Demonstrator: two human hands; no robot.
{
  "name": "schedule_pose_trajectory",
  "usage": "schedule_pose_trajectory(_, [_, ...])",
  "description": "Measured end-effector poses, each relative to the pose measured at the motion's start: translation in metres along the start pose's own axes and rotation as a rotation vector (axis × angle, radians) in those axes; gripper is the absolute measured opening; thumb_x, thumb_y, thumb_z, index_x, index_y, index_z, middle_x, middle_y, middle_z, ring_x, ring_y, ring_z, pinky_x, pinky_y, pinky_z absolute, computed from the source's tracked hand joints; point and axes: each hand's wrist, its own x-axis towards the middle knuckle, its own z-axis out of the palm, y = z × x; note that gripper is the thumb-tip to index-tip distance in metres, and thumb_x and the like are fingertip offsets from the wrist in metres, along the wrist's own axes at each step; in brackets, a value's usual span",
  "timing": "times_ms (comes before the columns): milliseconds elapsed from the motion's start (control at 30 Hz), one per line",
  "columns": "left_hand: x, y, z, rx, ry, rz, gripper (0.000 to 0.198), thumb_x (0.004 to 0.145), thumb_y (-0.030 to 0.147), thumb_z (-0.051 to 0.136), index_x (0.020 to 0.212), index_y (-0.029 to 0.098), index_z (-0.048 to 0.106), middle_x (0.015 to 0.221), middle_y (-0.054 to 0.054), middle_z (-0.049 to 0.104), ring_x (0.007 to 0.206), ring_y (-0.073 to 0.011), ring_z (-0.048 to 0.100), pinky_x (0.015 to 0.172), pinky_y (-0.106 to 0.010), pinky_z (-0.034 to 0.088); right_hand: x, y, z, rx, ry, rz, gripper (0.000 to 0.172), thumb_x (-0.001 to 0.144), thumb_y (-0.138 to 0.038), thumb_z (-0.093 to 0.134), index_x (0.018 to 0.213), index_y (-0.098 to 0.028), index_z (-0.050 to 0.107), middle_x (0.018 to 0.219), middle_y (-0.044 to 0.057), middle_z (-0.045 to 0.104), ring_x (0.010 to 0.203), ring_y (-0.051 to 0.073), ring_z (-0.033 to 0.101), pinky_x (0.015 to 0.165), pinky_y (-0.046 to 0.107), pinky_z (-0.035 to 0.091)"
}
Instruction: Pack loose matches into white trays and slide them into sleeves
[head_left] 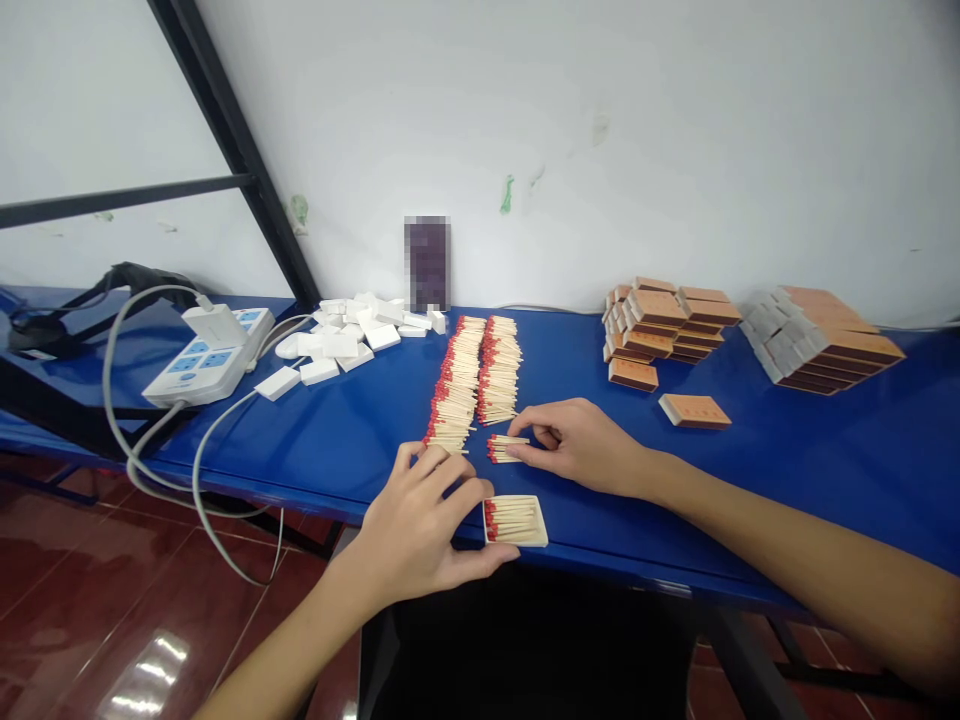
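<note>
My left hand grips a small white matchbox tray between thumb and fingers at the table's front edge. Inside the tray lies a layer of matches, red heads to the left. Just beyond it, my right hand has its thumb and fingers closed at the plain ends of a small bunch of matches on the table. Two long rows of red-headed matches, a left row and a right row, stretch from near my hands toward the wall.
White empty trays are heaped at the back left, beside a power strip with cables. Orange matchboxes stand in a stack and a larger block at right. One single matchbox lies before them. A blurred dark rectangle leans on the wall.
</note>
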Motion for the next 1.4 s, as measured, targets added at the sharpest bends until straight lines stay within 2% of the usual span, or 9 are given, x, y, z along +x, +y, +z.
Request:
schedule_pose_trajectory(200, [0.000,0.000,0.000,0.001,0.006,0.002,0.035,0.087,0.052,0.063,0.094,0.018,0.063,0.090,-0.006,0.063,0.086,-0.0224,0.056,0.082,-0.039,0.035,-0.001,0.000,0.000,-0.005,0.008,-0.007,0.028,0.090,-0.047,0.060,0.088,-0.021,0.071,0.055,-0.006,0.046,0.051,0.009,0.041,0.055,0.025,0.028])
schedule_pose_trajectory(433, [-0.001,0.000,0.000,0.014,0.008,0.002,0.035,0.087,0.052,0.063,0.095,0.019,0.063,0.091,-0.006,0.063,0.086,-0.0227,0.056,0.082,-0.039,0.035,-0.002,-0.003,-0.003,-0.030,-0.023,-0.016,0.032,0.079,-0.048,0.070,0.097,-0.021,0.071,0.058,-0.006,0.048,0.051,0.009,0.042,0.054,0.024,0.028])
schedule_pose_trajectory(767, [-0.001,0.000,0.000,0.010,0.014,-0.001,0.035,0.088,0.053,0.061,0.094,0.019,0.062,0.090,-0.006,0.064,0.085,-0.0224,0.055,0.083,-0.040,0.035,-0.002,-0.005,-0.003,0.087,-0.037,0.019,0.023,0.086,-0.041,0.065,0.092,-0.022,0.074,0.055,-0.006,0.046,0.051,0.009,0.039,0.054,0.024,0.030])
schedule_pose_trajectory(933, [-0.001,0.001,0.000,0.003,0.013,-0.001,0.035,0.087,0.052,0.062,0.094,0.018,0.062,0.090,-0.006,0.063,0.085,-0.0221,0.054,0.082,-0.040,0.035,-0.005,-0.014,-0.007,0.075,-0.102,0.040,0.019,0.088,-0.039,0.061,0.090,-0.021,0.068,0.057,-0.008,0.042,0.051,0.009,0.038,0.054,0.024,0.029])
schedule_pose_trajectory(1133, [-0.001,0.001,0.000,0.014,0.033,0.003,0.034,0.087,0.052,0.062,0.094,0.019,0.063,0.091,-0.006,0.065,0.084,-0.0226,0.055,0.081,-0.040,0.036,-0.008,-0.018,-0.006,0.029,-0.126,0.000,0.016,0.090,-0.036,0.057,0.087,-0.021,0.060,0.057,-0.008,0.043,0.053,0.010,0.041,0.068,0.028,0.035])
schedule_pose_trajectory(1233, [-0.001,0.001,0.000,0.012,0.027,0.002,0.034,0.087,0.052,0.063,0.094,0.019,0.063,0.090,-0.006,0.064,0.084,-0.0227,0.055,0.080,-0.040,0.036,-0.006,-0.016,-0.005,0.013,-0.131,0.002,0.016,0.089,-0.036,0.058,0.083,-0.022,0.056,0.056,-0.009,0.042,0.052,0.010,0.039,0.066,0.027,0.034])
schedule_pose_trajectory(1400, [-0.002,0.001,0.001,0.001,0.043,0.002,0.033,0.086,0.051,0.064,0.094,0.018,0.062,0.089,-0.006,0.063,0.084,-0.0231,0.054,0.081,-0.040,0.036,-0.005,-0.014,-0.005,-0.014,-0.153,0.005,0.014,0.089,-0.036,0.059,0.088,-0.022,0.057,0.059,-0.007,0.045,0.056,0.011,0.042,0.065,0.027,0.032])
